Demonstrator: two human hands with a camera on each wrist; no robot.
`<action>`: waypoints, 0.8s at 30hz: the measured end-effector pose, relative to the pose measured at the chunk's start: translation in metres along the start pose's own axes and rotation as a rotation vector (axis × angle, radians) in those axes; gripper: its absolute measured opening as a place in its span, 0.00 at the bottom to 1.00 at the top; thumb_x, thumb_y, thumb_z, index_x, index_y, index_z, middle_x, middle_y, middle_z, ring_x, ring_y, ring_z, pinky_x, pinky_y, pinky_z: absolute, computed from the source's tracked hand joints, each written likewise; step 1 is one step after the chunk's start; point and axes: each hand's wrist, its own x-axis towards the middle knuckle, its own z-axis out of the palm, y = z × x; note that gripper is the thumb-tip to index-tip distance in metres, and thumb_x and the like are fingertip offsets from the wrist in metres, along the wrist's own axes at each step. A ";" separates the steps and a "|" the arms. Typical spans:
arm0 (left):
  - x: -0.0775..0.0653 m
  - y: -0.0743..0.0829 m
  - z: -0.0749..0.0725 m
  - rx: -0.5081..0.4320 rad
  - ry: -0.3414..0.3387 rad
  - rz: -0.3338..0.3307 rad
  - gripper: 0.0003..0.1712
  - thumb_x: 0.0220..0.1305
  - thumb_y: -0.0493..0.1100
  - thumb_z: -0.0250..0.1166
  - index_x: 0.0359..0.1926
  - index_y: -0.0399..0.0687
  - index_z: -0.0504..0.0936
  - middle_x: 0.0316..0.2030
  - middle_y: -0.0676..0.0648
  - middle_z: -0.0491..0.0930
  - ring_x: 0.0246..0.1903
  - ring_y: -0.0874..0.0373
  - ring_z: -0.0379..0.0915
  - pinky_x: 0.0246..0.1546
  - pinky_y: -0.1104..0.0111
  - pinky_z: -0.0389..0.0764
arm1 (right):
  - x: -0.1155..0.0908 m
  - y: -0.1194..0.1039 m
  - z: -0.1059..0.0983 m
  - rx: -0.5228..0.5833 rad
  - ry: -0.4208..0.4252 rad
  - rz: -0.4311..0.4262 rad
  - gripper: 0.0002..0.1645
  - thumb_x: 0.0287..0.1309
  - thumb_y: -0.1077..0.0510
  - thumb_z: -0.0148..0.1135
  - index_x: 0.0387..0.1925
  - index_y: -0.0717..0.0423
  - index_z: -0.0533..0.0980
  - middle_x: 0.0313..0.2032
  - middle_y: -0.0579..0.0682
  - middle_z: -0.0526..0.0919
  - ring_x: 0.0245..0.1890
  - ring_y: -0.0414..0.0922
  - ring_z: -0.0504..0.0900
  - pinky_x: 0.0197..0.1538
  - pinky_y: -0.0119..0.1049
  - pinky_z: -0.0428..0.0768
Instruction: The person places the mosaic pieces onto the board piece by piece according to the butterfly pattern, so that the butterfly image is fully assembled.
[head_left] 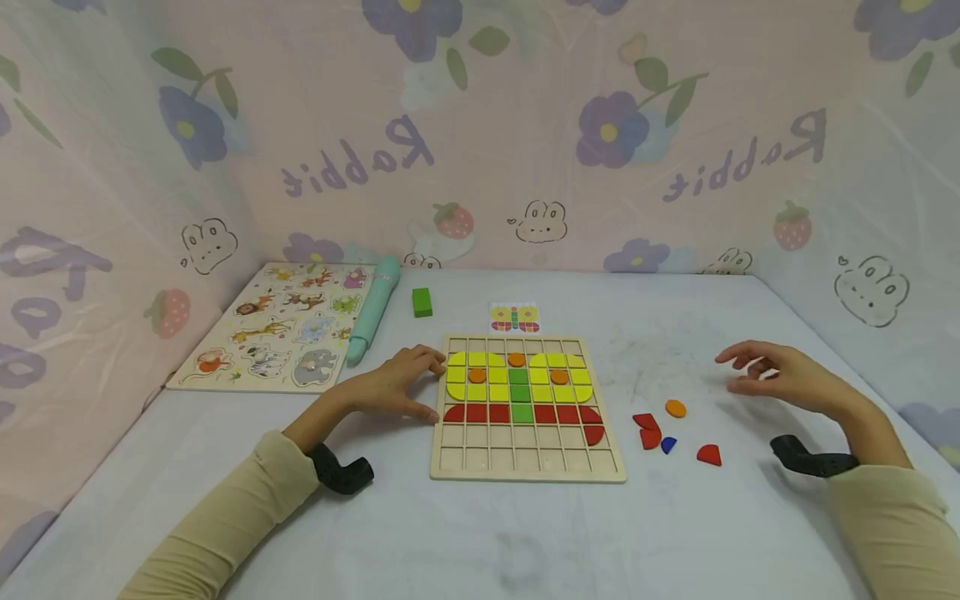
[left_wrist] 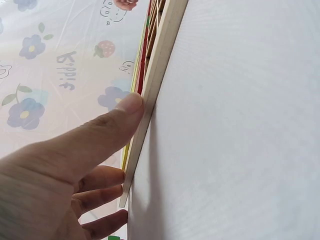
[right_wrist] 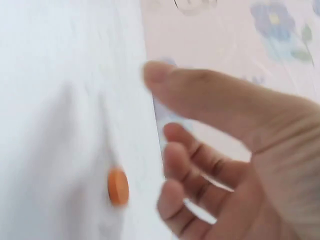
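A wooden grid board lies on the table with yellow, red, green and orange pieces set in a pattern. My left hand rests at its left side, and in the left wrist view the thumb touches the board's edge. My right hand hovers over the table at the right, fingers loosely bent and nothing in them. Nearest to it is a loose orange disc, also visible in the right wrist view. Red quarter-round pieces and a small blue piece lie between board and hand.
Behind the board lies a small pattern card, with a green block to its left. Farther left are a teal microphone-shaped stick and an animal puzzle board. Patterned cloth walls enclose the table.
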 end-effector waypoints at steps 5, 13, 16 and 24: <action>0.000 -0.001 0.000 0.002 0.000 -0.004 0.36 0.50 0.54 0.71 0.55 0.42 0.68 0.63 0.41 0.60 0.63 0.44 0.53 0.63 0.50 0.56 | -0.016 0.026 -0.008 -0.030 -0.089 0.088 0.32 0.52 0.52 0.68 0.57 0.56 0.68 0.49 0.63 0.70 0.38 0.40 0.74 0.37 0.39 0.71; 0.002 -0.005 0.003 0.013 0.002 0.000 0.36 0.50 0.54 0.71 0.55 0.43 0.68 0.63 0.42 0.60 0.63 0.45 0.53 0.63 0.51 0.56 | -0.015 0.034 0.000 -0.062 -0.065 0.137 0.32 0.50 0.49 0.69 0.53 0.60 0.72 0.43 0.58 0.74 0.34 0.40 0.72 0.34 0.33 0.70; 0.002 -0.004 0.003 0.009 0.002 -0.002 0.36 0.50 0.54 0.71 0.55 0.43 0.68 0.63 0.42 0.60 0.63 0.45 0.53 0.64 0.51 0.56 | -0.011 0.033 0.003 -0.079 -0.040 0.154 0.28 0.51 0.49 0.68 0.51 0.60 0.73 0.40 0.54 0.76 0.35 0.43 0.72 0.33 0.30 0.72; 0.001 -0.002 0.002 0.005 -0.001 -0.009 0.37 0.50 0.54 0.71 0.56 0.42 0.68 0.63 0.42 0.60 0.64 0.45 0.53 0.64 0.51 0.56 | -0.003 0.027 0.011 -0.106 0.013 0.192 0.24 0.53 0.52 0.66 0.46 0.65 0.75 0.32 0.50 0.77 0.33 0.45 0.70 0.31 0.28 0.71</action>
